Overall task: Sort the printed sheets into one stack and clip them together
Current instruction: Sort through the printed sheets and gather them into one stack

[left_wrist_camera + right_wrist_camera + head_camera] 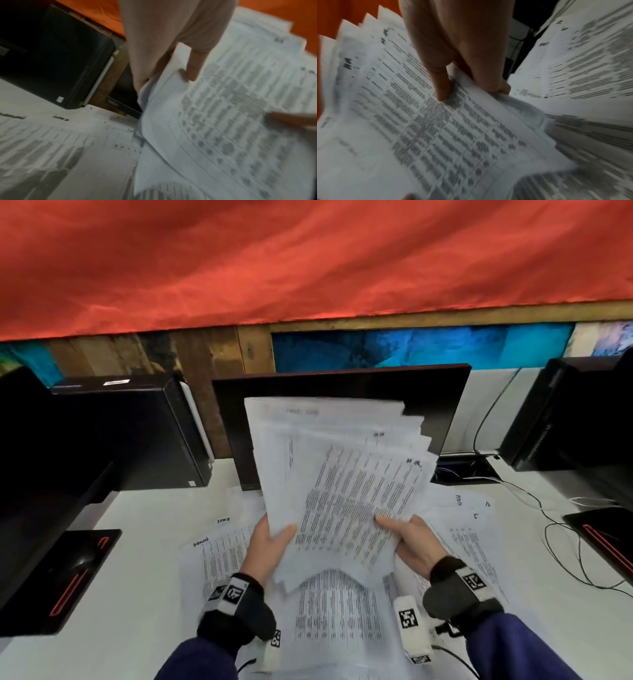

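Note:
A fanned bundle of printed sheets (342, 474) is held up off the desk in front of the monitor, its far corners spread apart. My left hand (270, 537) pinches the bundle's lower left edge, thumb on the top page (240, 108). My right hand (411, 537) pinches the lower right edge, thumb on top and fingers underneath (489, 81). The bundle (419, 121) fills the right wrist view. More printed sheets (335, 621) lie loose and overlapping on the white desk (144, 525) beneath both hands. No clip is in sight.
A dark monitor (442, 412) stands right behind the bundle. A black computer case (144, 433) sits at the left, another case (561, 419) at the right. Black mouse pads (72, 577) lie at both sides. Cables (555, 529) trail across the desk at right.

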Action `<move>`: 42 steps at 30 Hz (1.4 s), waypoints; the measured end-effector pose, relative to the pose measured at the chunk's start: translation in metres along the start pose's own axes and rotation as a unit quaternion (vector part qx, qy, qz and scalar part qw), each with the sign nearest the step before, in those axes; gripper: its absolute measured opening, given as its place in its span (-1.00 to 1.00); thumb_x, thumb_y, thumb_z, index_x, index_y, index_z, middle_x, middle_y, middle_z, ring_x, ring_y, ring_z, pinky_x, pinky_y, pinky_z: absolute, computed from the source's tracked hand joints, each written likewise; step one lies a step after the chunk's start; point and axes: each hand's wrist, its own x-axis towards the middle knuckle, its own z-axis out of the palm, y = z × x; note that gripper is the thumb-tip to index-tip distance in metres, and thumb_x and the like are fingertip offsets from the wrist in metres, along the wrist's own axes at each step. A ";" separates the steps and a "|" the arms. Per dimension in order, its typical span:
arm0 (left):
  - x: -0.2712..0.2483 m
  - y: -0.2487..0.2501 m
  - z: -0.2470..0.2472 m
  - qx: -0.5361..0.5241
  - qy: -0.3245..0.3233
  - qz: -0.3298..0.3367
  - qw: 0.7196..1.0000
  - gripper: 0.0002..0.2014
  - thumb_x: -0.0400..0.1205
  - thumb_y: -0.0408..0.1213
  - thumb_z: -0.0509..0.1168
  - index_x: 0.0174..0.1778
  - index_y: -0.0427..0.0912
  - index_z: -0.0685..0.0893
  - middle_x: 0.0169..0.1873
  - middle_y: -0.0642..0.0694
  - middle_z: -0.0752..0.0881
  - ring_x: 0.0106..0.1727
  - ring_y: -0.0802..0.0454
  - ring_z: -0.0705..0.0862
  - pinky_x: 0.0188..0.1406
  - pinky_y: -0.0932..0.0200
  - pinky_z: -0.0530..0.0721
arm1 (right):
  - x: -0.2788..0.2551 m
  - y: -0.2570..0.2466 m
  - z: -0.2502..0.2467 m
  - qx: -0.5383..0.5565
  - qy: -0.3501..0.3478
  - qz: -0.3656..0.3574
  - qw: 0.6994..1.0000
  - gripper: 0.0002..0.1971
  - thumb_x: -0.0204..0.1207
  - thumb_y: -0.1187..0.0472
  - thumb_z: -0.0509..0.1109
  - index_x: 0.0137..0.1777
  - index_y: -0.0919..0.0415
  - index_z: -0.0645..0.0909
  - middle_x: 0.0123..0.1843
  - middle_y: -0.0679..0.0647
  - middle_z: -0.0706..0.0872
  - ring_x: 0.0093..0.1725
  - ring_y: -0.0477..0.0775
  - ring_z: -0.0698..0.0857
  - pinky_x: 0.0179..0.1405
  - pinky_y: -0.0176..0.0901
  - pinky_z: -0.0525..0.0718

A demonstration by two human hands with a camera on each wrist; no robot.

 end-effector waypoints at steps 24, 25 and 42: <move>0.014 0.000 0.027 -0.009 0.112 0.017 0.993 -0.44 0.70 -0.24 0.20 0.62 -0.02 0.17 0.43 -0.05 0.49 0.45 -0.03 0.49 0.47 -0.01 0.44 | 0.000 0.003 0.062 -0.135 0.094 -0.115 0.980 -0.81 0.59 0.30 0.23 0.10 -0.01 0.45 0.19 0.13 0.63 0.13 0.09 0.65 0.15 0.07 0.64; 0.015 0.002 0.027 0.007 0.108 0.016 0.994 -0.44 0.71 -0.20 0.17 0.63 -0.03 0.16 0.49 -0.09 0.45 0.52 -0.08 0.43 0.53 -0.08 0.40 | 0.000 0.004 0.063 -0.148 0.087 -0.113 0.979 -0.84 0.62 0.27 0.22 0.11 0.01 0.47 0.21 0.15 0.64 0.11 0.07 0.66 0.12 0.03 0.65; 0.024 0.059 0.026 0.497 0.071 0.378 0.778 -0.88 0.67 -0.10 0.18 0.06 0.01 0.55 -0.08 0.08 0.60 -0.02 0.01 0.58 0.11 0.04 0.46 | -0.012 -0.052 0.034 -0.395 0.029 -0.202 0.896 -0.85 0.50 0.26 0.45 0.05 0.14 0.75 -0.05 0.02 0.84 -0.01 0.07 0.79 0.15 0.08 0.69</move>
